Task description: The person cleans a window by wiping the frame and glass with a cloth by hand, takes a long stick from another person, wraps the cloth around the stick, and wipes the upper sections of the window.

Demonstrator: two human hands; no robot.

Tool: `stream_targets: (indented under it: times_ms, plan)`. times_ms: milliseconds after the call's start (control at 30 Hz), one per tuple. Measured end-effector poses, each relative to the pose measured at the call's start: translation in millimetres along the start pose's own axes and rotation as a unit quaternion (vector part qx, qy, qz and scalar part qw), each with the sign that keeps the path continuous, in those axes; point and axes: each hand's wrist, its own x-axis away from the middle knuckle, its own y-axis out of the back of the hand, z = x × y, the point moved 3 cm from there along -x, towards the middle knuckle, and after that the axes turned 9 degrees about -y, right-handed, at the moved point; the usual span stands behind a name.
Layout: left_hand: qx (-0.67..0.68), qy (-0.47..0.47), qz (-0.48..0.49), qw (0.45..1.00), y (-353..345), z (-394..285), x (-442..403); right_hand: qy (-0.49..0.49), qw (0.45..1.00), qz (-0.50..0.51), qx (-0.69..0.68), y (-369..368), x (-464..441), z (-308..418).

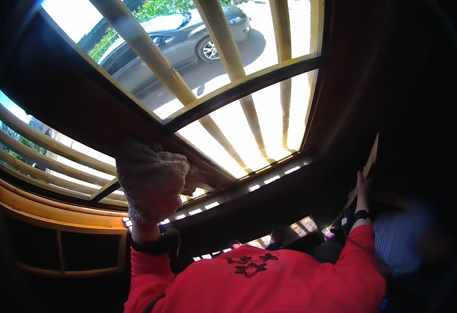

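Note:
A fluffy greyish cleaning cloth (155, 177) covers my left hand, which is raised against the dark wooden frame (134, 125) between the barred windows. The cloth hides the fingers, and I cannot tell whether it is a mitt or loose cloth. At the right, my right hand (361, 187) is closed at the light brown edge of a wooden board (374, 151). Deep shadow hides most of that board and part of the fingers.
A large window with wooden bars (226, 47) fills the upper middle. Another barred window (56, 151) is at the left, above an orange-brown wooden ledge (61, 211). A person in a blurred blue garment (403, 237) is close on the right. Outside stands a grey car (181, 47).

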Motion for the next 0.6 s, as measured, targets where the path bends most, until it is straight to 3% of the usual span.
stream_targets:
  times_ms: [67,133,233,333,433,467,533,567,600]
  plan:
    - [0.009,-0.009,-0.008,1.0,2.0,-0.1,0.0,-0.208,0.969,0.116,-0.061,12.3,40.0,-5.1]
    - [0.019,-0.022,-0.017,0.999,5.4,-0.3,1.1,-0.276,0.942,0.181,-0.058,23.1,62.2,-1.4]
    - [0.038,-0.039,-0.026,0.998,12.9,-2.9,4.3,0.007,0.992,0.126,0.011,54.2,88.9,48.4]
    - [0.069,-0.057,-0.02,0.996,14.7,-7.1,9.6,0.289,0.952,0.053,0.081,84.4,128.8,112.8]
    - [0.125,-0.033,0.034,0.991,4.5,-8.9,19.6,0.254,0.955,0.134,0.068,98.3,156.0,158.6]
    - [0.143,-0.019,0.064,0.988,3.6,-10.2,18.4,0.309,0.931,0.16,0.106,104.7,174.9,195.5]
    - [0.276,0.031,0.022,0.96,18.8,-16.4,3.2,0.362,0.896,0.229,0.119,107.3,213.3,247.3]
    - [0.316,0.032,-0.036,0.948,29.6,-19.4,-5.6,0.429,0.875,0.201,0.095,108.3,227.7,259.0]
    - [0.353,0.029,-0.092,0.931,40.3,-22.5,-14.0,0.42,0.872,0.234,0.093,102.8,233.7,262.7]
